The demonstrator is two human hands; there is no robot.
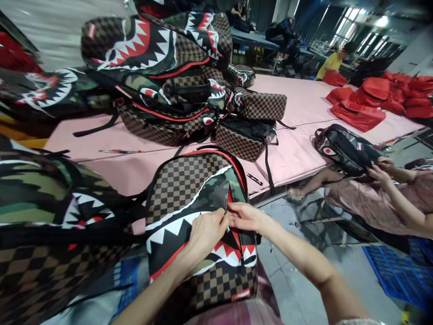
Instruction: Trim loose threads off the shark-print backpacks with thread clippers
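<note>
A brown-checkered backpack point(179, 185) with a camouflage and shark-teeth print stands propped before me, leaning on the table edge. Its slanted front zipper pocket point(230, 194) gapes a little, with red lining inside. My left hand point(208, 228) lies across the printed teeth, its thumb and fingers pinched on the pocket's zipper edge. From the other side, my right hand point(246, 216) meets it at the opening, fingers bent closed on the pocket's edge. The fingertips of both hands partly hide each other, and whether a zipper pull is between them cannot be made out.
Matching backpacks point(135, 49) pile on the pink table point(297, 144), with another backpack point(30, 185) close at left. A pen point(120, 151) and small black snips point(255, 179) lie there. Red bags point(365, 99) sit farther off. At right, a co-worker's hands point(380, 171) handle a black bag point(345, 149).
</note>
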